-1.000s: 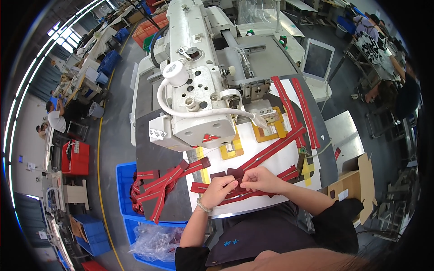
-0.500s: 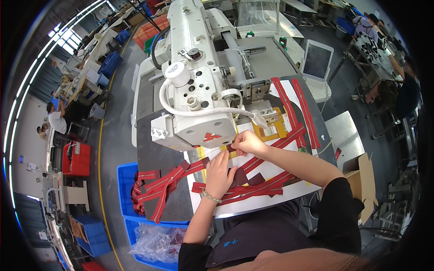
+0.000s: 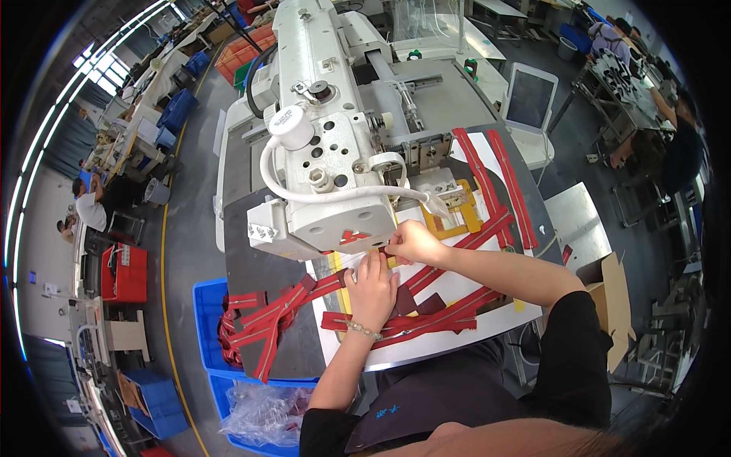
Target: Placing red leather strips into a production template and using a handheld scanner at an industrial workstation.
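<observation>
Under the head of a large white sewing machine [image 3: 335, 217], my right hand [image 3: 415, 244] pinches a small dark red fabric piece [image 3: 384, 250] at a yellow clamp frame. Close beside it, my left hand [image 3: 371, 289] lies with fingers stretched forward, their tips at the same fabric and frame. Below the hands are loose dark maroon patches [image 3: 431, 305]. Red zippers with metal teeth lie around them: one crossing zipper [image 3: 403, 329] in front, and a pile of zippers [image 3: 278, 316] to the left. My fingers partly hide the clamped area.
Another yellow clamp frame [image 3: 449, 225] sits right of the machine head. More red zippers [image 3: 512, 190] lie farther right, near a screen [image 3: 531, 99]. Blue bins [image 3: 209, 324] stand left of the table, one holding clear plastic. A cardboard box [image 3: 613, 297] is at the right.
My left hand has shifted slightly forward, its fingertips nearer the right hand. The right hand keeps its pinch at the frame. The whole view has moved slightly.
</observation>
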A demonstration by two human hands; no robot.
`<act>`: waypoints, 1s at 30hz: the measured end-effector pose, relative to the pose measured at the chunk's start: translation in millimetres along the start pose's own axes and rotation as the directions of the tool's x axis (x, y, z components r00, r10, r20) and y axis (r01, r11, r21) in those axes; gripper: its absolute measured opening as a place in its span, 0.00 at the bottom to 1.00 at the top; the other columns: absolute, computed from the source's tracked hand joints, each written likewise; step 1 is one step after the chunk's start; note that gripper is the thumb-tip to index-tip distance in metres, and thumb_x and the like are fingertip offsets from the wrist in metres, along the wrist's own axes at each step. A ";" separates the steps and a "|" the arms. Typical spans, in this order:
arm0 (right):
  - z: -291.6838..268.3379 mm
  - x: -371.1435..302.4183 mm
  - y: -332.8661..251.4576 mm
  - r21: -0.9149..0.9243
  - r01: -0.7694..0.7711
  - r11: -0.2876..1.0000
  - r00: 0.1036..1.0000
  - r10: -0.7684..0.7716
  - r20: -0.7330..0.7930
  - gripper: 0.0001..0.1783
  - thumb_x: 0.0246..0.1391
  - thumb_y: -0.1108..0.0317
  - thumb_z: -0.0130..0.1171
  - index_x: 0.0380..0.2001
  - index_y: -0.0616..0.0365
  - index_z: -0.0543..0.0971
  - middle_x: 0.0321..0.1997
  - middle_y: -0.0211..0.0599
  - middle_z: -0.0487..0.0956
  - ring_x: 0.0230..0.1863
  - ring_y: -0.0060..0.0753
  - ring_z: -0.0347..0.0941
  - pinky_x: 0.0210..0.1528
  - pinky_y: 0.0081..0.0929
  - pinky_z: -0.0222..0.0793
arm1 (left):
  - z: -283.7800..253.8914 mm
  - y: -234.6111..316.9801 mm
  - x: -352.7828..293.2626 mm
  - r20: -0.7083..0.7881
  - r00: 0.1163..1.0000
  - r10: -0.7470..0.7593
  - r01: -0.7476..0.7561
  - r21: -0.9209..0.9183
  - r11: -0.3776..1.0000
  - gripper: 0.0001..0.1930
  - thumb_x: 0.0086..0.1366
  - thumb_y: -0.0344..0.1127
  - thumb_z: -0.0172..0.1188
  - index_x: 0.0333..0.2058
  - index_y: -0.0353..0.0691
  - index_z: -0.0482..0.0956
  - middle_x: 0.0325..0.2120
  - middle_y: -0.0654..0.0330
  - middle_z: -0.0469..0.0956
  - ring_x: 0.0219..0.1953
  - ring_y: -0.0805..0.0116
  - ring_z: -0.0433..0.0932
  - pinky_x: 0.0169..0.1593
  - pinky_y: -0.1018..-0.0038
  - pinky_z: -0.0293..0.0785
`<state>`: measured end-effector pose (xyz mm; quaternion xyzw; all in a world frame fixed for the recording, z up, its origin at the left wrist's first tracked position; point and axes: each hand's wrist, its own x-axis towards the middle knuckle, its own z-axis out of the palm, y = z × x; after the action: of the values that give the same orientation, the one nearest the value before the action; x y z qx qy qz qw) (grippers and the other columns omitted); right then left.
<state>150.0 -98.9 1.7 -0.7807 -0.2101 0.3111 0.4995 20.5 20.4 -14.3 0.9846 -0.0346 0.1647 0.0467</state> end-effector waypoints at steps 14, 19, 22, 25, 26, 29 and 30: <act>-36.6 -17.2 38.4 -0.603 0.739 0.300 0.542 -0.796 0.268 0.15 0.48 0.69 0.62 0.41 0.54 0.79 0.48 0.29 0.78 0.42 0.28 0.75 0.42 0.28 0.67 | -14.1 -26.9 -5.3 0.163 0.983 0.086 -0.057 -0.175 0.983 0.26 0.61 0.43 0.55 0.56 0.39 0.68 0.60 0.60 0.64 0.60 0.64 0.62 0.58 0.56 0.52; -34.9 -17.7 44.5 -0.599 0.750 0.281 0.540 -0.783 0.309 0.19 0.47 0.67 0.61 0.46 0.52 0.78 0.54 0.26 0.76 0.48 0.27 0.71 0.46 0.30 0.61 | -17.4 -29.4 -7.4 0.233 0.969 0.076 -0.030 -0.196 0.980 0.27 0.63 0.44 0.53 0.58 0.40 0.66 0.62 0.60 0.61 0.62 0.65 0.59 0.60 0.54 0.50; -37.7 -17.6 43.1 -0.618 0.743 0.258 0.551 -0.759 0.346 0.20 0.48 0.65 0.61 0.47 0.50 0.77 0.54 0.23 0.75 0.49 0.27 0.70 0.46 0.31 0.60 | -17.1 -34.6 -8.6 0.258 0.962 0.092 -0.023 -0.259 0.966 0.27 0.63 0.44 0.52 0.59 0.39 0.64 0.63 0.60 0.60 0.63 0.65 0.58 0.61 0.54 0.47; -38.2 -17.0 40.5 -0.648 0.729 0.221 0.542 -0.765 0.349 0.18 0.49 0.62 0.60 0.45 0.48 0.77 0.52 0.23 0.76 0.49 0.26 0.70 0.43 0.32 0.63 | -23.8 -37.8 -5.9 0.295 0.950 0.100 -0.005 -0.307 0.952 0.27 0.64 0.44 0.53 0.59 0.39 0.64 0.63 0.59 0.59 0.64 0.65 0.58 0.61 0.55 0.46; -38.1 -16.9 40.8 -0.650 0.726 0.224 0.546 -0.763 0.347 0.18 0.49 0.62 0.60 0.45 0.48 0.77 0.52 0.23 0.76 0.49 0.26 0.70 0.43 0.32 0.63 | -25.4 -40.0 -6.3 0.272 0.957 0.098 -0.004 -0.325 0.946 0.27 0.63 0.43 0.54 0.59 0.39 0.65 0.62 0.59 0.61 0.63 0.65 0.59 0.61 0.56 0.46; -36.5 -16.2 37.9 -0.672 0.711 0.207 0.543 -0.768 0.339 0.18 0.48 0.61 0.60 0.44 0.48 0.76 0.52 0.22 0.76 0.48 0.25 0.70 0.40 0.31 0.65 | -32.1 -46.3 -9.9 0.208 0.976 0.071 0.007 -0.350 0.937 0.25 0.62 0.42 0.55 0.57 0.40 0.69 0.59 0.59 0.66 0.61 0.64 0.62 0.61 0.59 0.48; -36.5 -16.5 35.1 -0.668 0.712 0.218 0.553 -0.760 0.342 0.17 0.48 0.62 0.60 0.44 0.47 0.76 0.51 0.22 0.76 0.48 0.25 0.71 0.39 0.30 0.65 | -34.6 -48.3 -10.6 0.166 0.985 0.045 0.017 -0.354 0.935 0.24 0.61 0.41 0.57 0.55 0.40 0.70 0.57 0.59 0.69 0.60 0.63 0.64 0.60 0.60 0.49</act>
<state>164.1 -147.7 -14.6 -0.7239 -0.6452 -0.1023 0.2219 3.5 72.5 10.9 0.9702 -0.0746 0.0709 0.2191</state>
